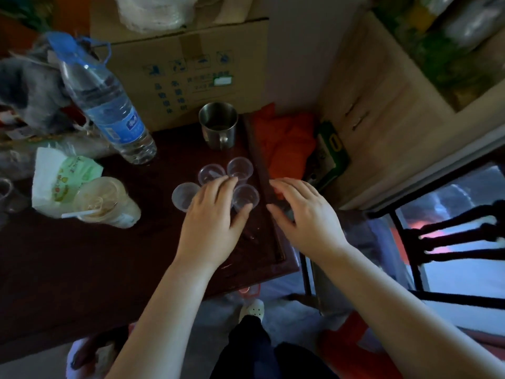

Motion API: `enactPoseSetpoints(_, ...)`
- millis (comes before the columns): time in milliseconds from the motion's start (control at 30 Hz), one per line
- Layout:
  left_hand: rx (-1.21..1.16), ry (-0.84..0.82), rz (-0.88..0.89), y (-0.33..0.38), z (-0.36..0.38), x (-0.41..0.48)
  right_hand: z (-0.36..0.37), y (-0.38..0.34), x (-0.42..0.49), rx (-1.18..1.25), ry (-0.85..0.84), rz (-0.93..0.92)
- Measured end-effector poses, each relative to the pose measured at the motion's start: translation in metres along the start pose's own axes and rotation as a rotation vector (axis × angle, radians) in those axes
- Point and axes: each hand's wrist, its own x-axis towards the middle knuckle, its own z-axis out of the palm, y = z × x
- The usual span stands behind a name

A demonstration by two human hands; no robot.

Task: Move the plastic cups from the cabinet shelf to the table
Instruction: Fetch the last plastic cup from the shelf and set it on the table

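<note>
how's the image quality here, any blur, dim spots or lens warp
Head view: dim overall, the dark table swallowing detail; the clear plastic cups barely stand out; the cabinet top right is smeared with blur; wide-angle warp bends the water bottle and frame edges; both hands, left and right, stay fairly sharp.

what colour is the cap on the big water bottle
Blue; the cap on the water bottle shows best in the head view, at upper left.

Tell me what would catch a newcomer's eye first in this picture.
Probably the two bare hands in the middle: the left hand spread over a cluster of clear plastic cups near the dark table's right edge, the right hand hovering open just past that edge. Next, the big water bottle leaning at upper left and the steel mug behind the cups.
</note>
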Motion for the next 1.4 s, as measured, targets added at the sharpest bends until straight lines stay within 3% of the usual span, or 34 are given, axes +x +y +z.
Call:
enactPoseSetpoints(267,0.102,-0.115,0.335,0.149,-0.067,-0.001,-0.138,-0.021,-0.092,-0.197,0.13,0.225)
enactPoseSetpoints(467,0.019,-0.145,0.704,0.283,-0.082,-0.069,-0.237,-0.044,-0.252,-0.378,0.349,0.489)
enactPoseSetpoints(600,-0.006,-0.271,0.923,0.372,-0.066,-0.148,-0.283,-0.074,-0.381,-0.456,0.452,0.693)
enactPoseSetpoints(833,0.024,-0.472,1.337,0.509,-0.03,-0.317,-0.317,-0.145,-0.598,-0.583,0.58,1.093)
enactPoseSetpoints(1100,-0.327,-0.493,1.847,0.646,-0.039,-0.497,-0.363,-0.23,-0.791,-0.805,0.803,1.438)
enactPoseSetpoints(1400,-0.42,-0.638,2.094,0.727,0.024,-0.636,-0.337,-0.226,-0.914,-0.826,0.994,1.743)
